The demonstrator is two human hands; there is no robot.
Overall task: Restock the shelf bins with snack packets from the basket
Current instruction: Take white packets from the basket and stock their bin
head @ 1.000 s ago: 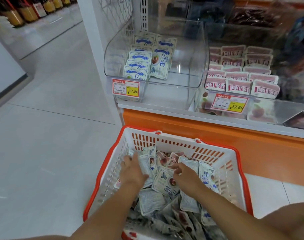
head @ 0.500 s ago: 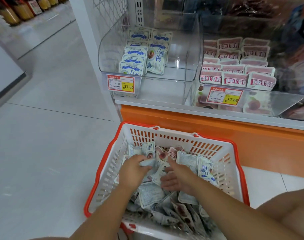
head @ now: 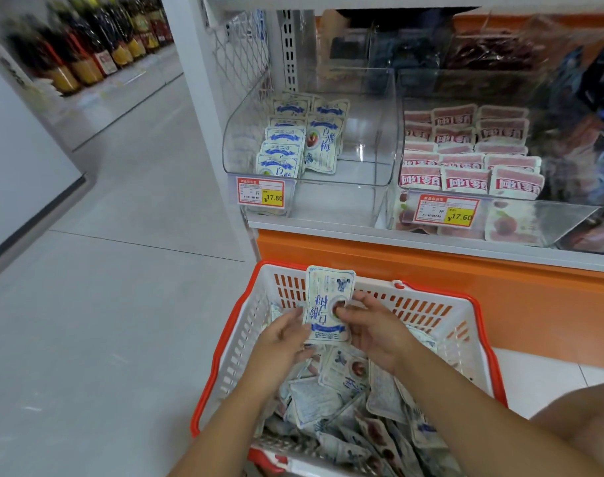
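White-and-blue packet (head: 329, 290): I see it upright just above the basket (head: 240, 342), print upside down, held between both hands;
Left grip (head: 282, 333): fingertips closed on the packet's lower left edge;
Right grip (head: 373, 330): thumb and fingers pinching its right side;
Basket: red-rimmed, on the floor (head: 104, 304), filled with loose packets (head: 314, 397);
Left bin (head: 245, 142): clear; partly filled with matching stock (head: 281, 154);
Right bin (head: 555, 215): pink packs (head: 466, 182).

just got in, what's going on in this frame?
A person is restocking snacks. The left hand and right hand together hold one blue-and-white snack packet just above the red-rimmed basket, which is full of packets. The clear left bin holds matching packets, with room on its right side. The right bin holds pink ones. This packet is not yet in a bin.
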